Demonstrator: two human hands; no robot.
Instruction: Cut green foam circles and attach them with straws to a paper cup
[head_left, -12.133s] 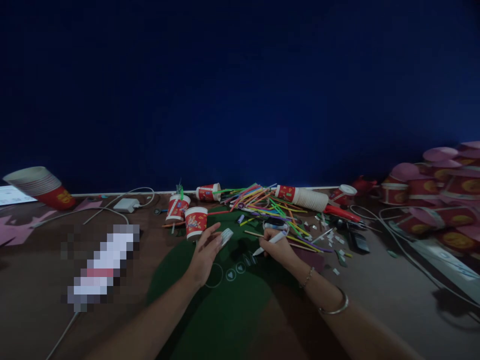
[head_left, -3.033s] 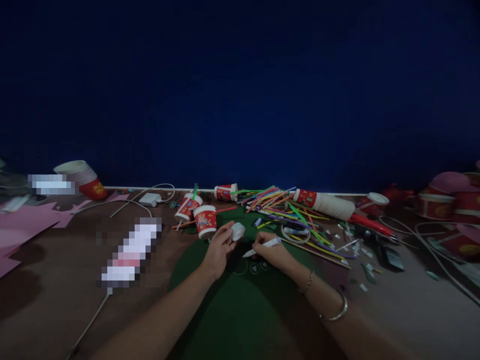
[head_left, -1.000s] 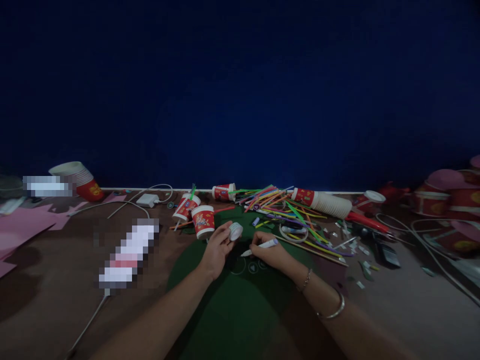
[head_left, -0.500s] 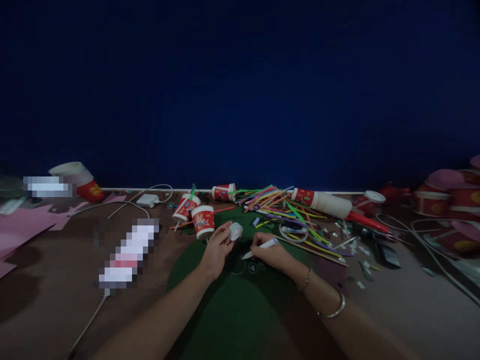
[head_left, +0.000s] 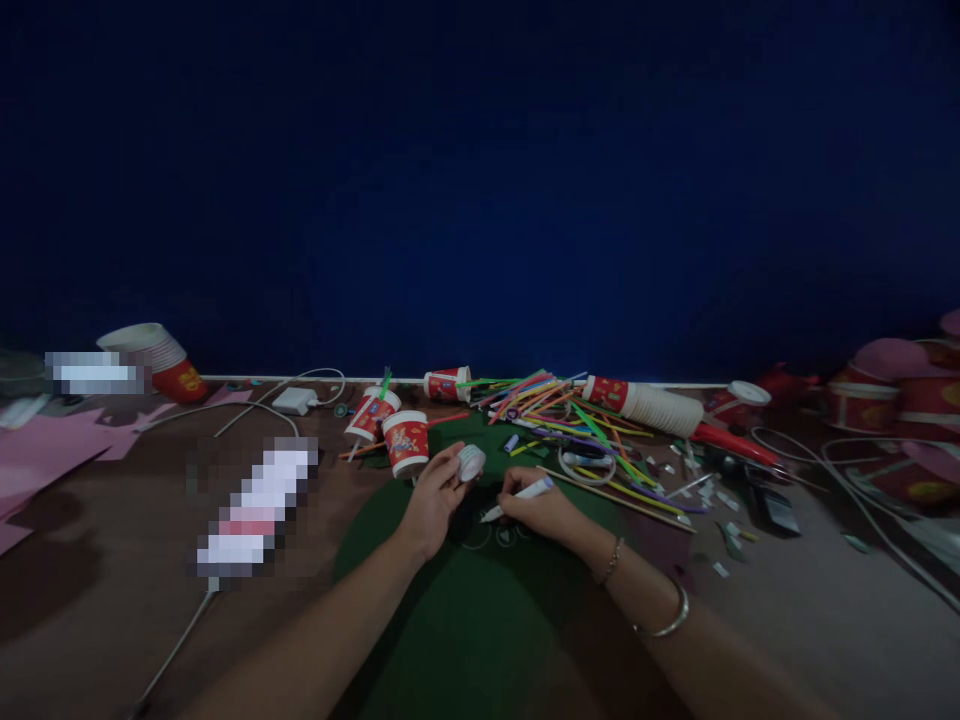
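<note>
The green sheet lies on the table before us, with a circle and a ringed heart already outlined; the circle looks unfilled, and how much remains we cannot judge. Our right hand grips a white marker, hiding marks beneath; tip contact is unclear. Our left hand, held apart, pinches a round white thing, its print unreadable. Farther left, an object is pixelated.

Cups and straws block the far side.

right grip on marker, left grip on white object, green sheet
</note>
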